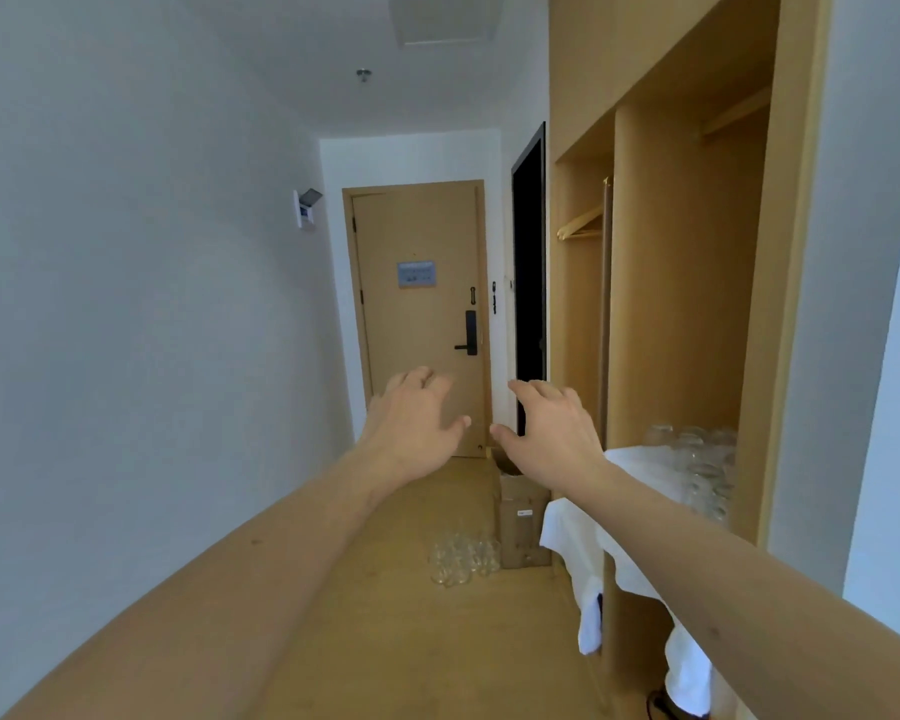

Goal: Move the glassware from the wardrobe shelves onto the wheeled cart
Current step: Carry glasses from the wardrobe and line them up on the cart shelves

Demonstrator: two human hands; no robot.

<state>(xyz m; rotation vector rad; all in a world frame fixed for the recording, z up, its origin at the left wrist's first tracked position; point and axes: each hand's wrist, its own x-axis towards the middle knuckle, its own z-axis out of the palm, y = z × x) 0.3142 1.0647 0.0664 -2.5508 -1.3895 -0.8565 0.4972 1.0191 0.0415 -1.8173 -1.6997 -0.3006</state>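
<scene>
The wardrobe [692, 262] fills the right side, and a white cloth [640, 470] drapes over a surface at its opening; whether that is the cart cannot be told. Glasses [697, 470] stand packed together just inside, on the cloth's far side. More glasses [458, 558] sit on the floor beside a box [523, 511]. The left hand [411, 423] and right hand [557, 428] both hang in the air, fingers spread, holding nothing. The packed glasses touch, so lifting one carelessly could knock its neighbours over; a foot could catch the floor cluster.
</scene>
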